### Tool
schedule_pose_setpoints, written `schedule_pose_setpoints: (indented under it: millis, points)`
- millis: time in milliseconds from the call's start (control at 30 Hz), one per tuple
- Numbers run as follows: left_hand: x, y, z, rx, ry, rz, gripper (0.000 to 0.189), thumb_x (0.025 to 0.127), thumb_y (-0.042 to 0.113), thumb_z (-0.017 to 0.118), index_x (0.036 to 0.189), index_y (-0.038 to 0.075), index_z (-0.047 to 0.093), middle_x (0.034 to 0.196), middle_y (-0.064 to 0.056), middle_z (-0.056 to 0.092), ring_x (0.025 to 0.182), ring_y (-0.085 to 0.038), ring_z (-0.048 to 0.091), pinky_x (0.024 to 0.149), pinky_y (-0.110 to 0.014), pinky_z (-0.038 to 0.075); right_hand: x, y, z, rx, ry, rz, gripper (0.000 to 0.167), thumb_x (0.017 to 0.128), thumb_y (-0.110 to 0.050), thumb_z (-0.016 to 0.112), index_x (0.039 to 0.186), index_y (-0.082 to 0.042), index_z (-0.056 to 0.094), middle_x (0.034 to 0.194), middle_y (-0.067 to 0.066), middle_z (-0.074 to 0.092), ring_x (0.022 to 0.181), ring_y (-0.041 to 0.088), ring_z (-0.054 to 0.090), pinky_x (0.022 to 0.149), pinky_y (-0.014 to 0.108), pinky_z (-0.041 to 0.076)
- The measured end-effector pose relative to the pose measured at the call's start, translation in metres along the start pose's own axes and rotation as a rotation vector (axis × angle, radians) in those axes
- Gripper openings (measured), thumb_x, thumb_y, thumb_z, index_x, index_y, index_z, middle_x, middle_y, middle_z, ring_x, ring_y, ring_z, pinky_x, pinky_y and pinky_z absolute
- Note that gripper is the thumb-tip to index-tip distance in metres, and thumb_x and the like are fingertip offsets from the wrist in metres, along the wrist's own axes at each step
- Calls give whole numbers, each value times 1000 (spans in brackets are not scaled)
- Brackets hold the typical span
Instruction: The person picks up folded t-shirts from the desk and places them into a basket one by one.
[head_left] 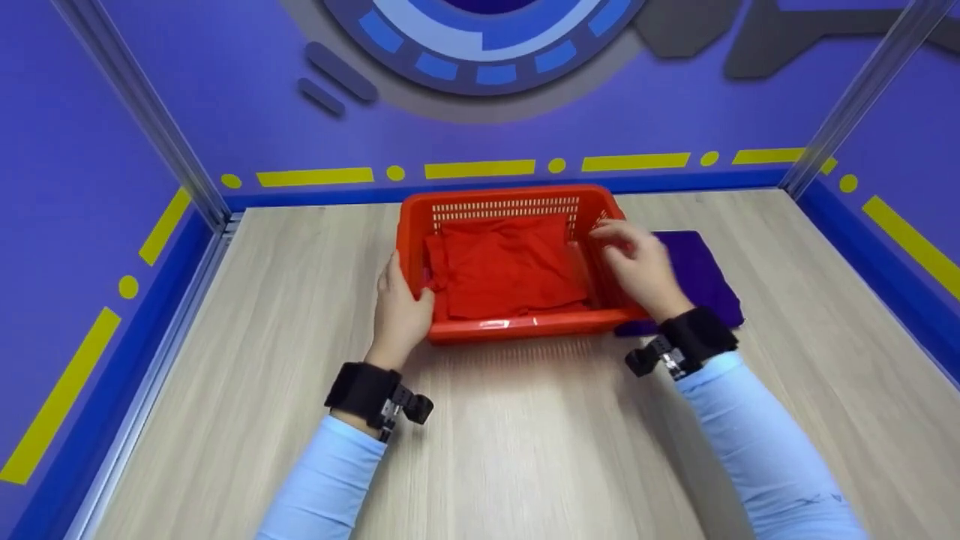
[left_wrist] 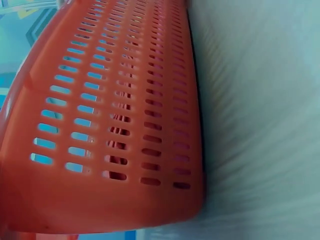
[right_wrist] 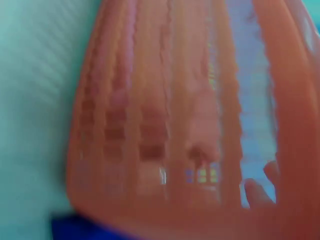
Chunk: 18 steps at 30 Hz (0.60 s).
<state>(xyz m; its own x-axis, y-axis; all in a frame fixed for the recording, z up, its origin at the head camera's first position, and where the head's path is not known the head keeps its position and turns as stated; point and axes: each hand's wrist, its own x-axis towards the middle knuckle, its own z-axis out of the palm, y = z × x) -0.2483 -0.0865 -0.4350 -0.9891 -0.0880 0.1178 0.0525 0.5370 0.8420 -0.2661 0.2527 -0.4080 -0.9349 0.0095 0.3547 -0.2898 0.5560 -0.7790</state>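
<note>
A red plastic basket with slotted walls sits in the middle of the table. Inside it lies a folded red cloth. My left hand holds the basket's left side, fingers along the outer wall and thumb over the rim near the front corner. At the right rim, my right hand has its fingers loosely bent over the basket's inside, thumb and forefinger apart, nothing between them. Fingertips show through the slots in the blurred right wrist view. The left wrist view shows the slotted basket wall, with no hand visible.
A folded dark purple cloth lies on the table to the right of the basket, partly hidden by the basket and my right hand. Blue-purple panels with metal corner posts enclose the wooden table at the back and sides.
</note>
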Motion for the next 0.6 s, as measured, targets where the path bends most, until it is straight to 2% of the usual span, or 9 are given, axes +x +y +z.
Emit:
schedule_pose_setpoints:
  millis: [33, 100, 167, 233, 267, 333, 433, 600]
  points:
    - [0, -1, 0, -14, -7, -18, 76, 95, 4, 56, 160, -2, 16, 159, -29, 29, 141, -42, 38, 115, -51, 35, 0, 5, -7, 25, 42, 11, 31, 93, 7, 54, 120, 3, 70, 135, 19, 62, 128, 29, 54, 108, 45, 42]
    - [0, -1, 0, -34, -24, -46, 77, 95, 0, 52, 160, -2, 11, 157, -31, 32, 143, -41, 36, 118, -49, 31, 0, 16, -21, 58, 101, 68, 35, 93, 6, 52, 124, 5, 68, 135, 20, 62, 127, 26, 54, 106, 37, 41]
    - [1, -1, 1, -33, -39, -59, 77, 94, -3, 48, 161, -3, 9, 156, -31, 33, 142, -41, 37, 117, -49, 32, -1, 29, -35, 41, 119, 137, 38, 93, 5, 50, 129, 6, 64, 135, 22, 61, 127, 28, 54, 105, 36, 40]
    - [1, -1, 2, -27, -49, -62, 78, 93, -5, 45, 161, -2, 8, 156, -31, 32, 142, -41, 36, 117, -48, 32, -5, 46, -44, -26, 109, 182, 41, 93, 4, 50, 132, 7, 61, 136, 27, 58, 128, 33, 52, 106, 38, 40]
    - [2, 0, 2, -27, -51, -64, 77, 92, -6, 44, 161, -2, 8, 157, -30, 31, 143, -40, 35, 118, -47, 31, -8, 54, -48, -87, 87, 197, 43, 92, 3, 51, 134, 8, 59, 136, 29, 57, 130, 36, 50, 107, 41, 39]
    - [2, 1, 3, -28, -51, -62, 77, 92, -7, 43, 161, -2, 8, 158, -30, 30, 145, -39, 33, 118, -46, 30, -15, 70, -51, -209, 27, 198, 45, 92, 1, 54, 136, 11, 54, 138, 37, 50, 134, 48, 43, 112, 54, 34]
    - [2, 2, 3, -33, -49, -57, 77, 92, -7, 42, 161, -3, 8, 159, -29, 28, 146, -37, 30, 120, -45, 28, -24, 88, -47, -347, -74, 195, 52, 94, -8, 60, 139, 14, 47, 140, 45, 40, 135, 58, 34, 113, 65, 27]
    - [1, 2, 4, -34, -45, -65, 77, 92, -7, 43, 161, -1, 8, 160, -28, 27, 147, -37, 30, 120, -45, 27, -33, 96, -37, -473, -269, 211, 62, 100, -26, 57, 148, 8, 40, 152, 44, 23, 139, 66, 19, 107, 80, 20]
